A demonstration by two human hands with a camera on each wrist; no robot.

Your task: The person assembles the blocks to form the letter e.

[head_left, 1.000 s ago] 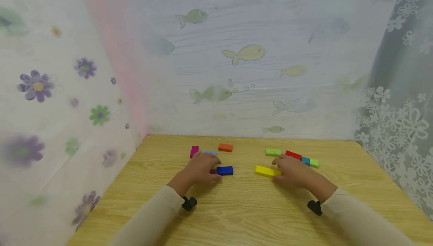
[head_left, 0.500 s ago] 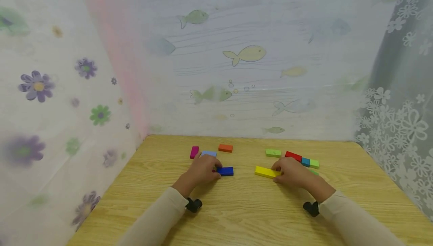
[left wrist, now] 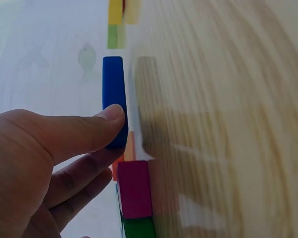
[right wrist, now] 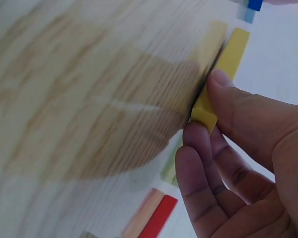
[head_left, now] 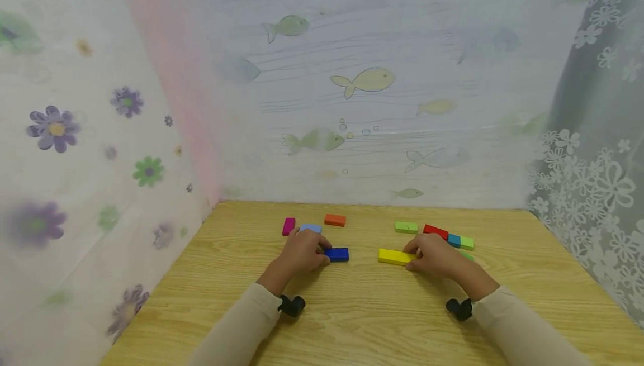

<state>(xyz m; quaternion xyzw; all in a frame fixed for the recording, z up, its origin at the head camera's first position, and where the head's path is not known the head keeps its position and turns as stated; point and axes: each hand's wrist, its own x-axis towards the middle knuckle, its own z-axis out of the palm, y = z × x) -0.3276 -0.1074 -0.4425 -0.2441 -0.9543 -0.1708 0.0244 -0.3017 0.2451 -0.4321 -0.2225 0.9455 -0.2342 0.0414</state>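
In the head view my left hand point(head_left: 304, 251) pinches the left end of a dark blue rectangular block point(head_left: 337, 254). The left wrist view shows the thumb on one broad side of that blue block point(left wrist: 113, 84), with fingers behind it and a strip of wood between it and its shadow. A magenta block point(left wrist: 134, 188) and a green block point(left wrist: 140, 228) lie close to those fingers. Across from it, my right hand point(head_left: 437, 254) grips the right end of a long yellow block point(head_left: 394, 256). In the right wrist view, thumb and fingertips hold the yellow block point(right wrist: 231, 54) near the tabletop.
On the wood-grain table point(head_left: 352, 310), a magenta block point(head_left: 289, 226), light blue block point(head_left: 311, 228) and orange block point(head_left: 335, 220) lie back left. Back right are a lime block point(head_left: 406, 227), red block point(head_left: 435, 232), teal block point(head_left: 454, 241) and another lime block point(head_left: 467, 243). Patterned curtains surround the table.
Both hands have closed their fingers on their blocks. The blue block has shifted slightly right and the yellow one slightly left. A green block's edge now shows beside the right wrist.
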